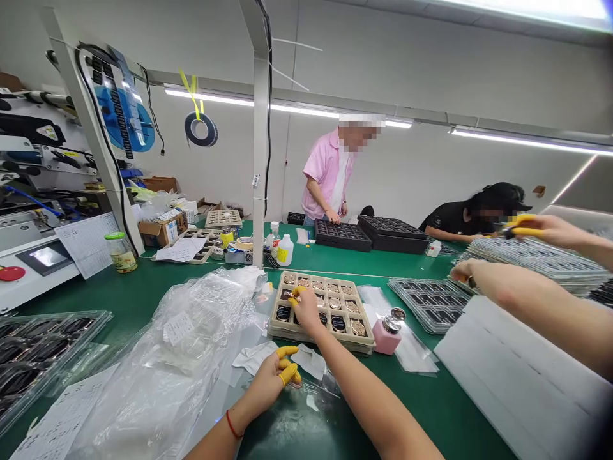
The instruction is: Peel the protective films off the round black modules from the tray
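The right forearm (368,390) is being held outstretched, the right hand (306,309) being angled fingers-down; the left hand (269,381) is being held nearer, its fingers (288,374) being curled.

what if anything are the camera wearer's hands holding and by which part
The right hand seems to pinch a small rose-gold piece by its edge, at the beige tray. Whether the left hand holds anything cannot be told.

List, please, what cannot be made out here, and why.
All in the head view:
What lies under the right hand in the tray: fingers cover it.
What, if anything, the left hand holds: fingers hide it.
Writing on the label: too small.
Rest of the clear tray: left edge cuts it.
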The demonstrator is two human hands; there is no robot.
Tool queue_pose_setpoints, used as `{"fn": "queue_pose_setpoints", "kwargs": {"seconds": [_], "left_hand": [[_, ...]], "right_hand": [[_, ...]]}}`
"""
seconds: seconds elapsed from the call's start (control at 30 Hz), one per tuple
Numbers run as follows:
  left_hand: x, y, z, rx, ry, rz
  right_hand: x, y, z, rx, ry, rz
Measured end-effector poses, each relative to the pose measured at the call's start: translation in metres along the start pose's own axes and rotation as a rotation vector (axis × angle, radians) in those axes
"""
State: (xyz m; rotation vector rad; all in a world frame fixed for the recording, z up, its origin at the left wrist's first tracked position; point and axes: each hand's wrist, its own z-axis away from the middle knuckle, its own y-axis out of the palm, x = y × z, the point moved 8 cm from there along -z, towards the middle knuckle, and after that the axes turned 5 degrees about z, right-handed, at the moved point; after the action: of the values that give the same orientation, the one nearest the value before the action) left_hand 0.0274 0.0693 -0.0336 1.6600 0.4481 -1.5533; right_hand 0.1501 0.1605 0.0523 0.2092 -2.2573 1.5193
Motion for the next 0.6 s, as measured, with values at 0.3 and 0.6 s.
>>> {"fn": "queue_pose_setpoints", "kwargs": {"seconds": [0.3, 0.6], "left_hand": [[-0.009, 0.013, 0.004, 0.124, 0.025, 0.007], [-0.004, 0.034, 0.017, 0.202, 0.04, -0.185]], "right_hand": [[0.013, -0.025, 0.141, 0.197, -0.324, -0.552], [-0.023, -0.009, 0.152, 0.212, 0.002, -0.694]]}}
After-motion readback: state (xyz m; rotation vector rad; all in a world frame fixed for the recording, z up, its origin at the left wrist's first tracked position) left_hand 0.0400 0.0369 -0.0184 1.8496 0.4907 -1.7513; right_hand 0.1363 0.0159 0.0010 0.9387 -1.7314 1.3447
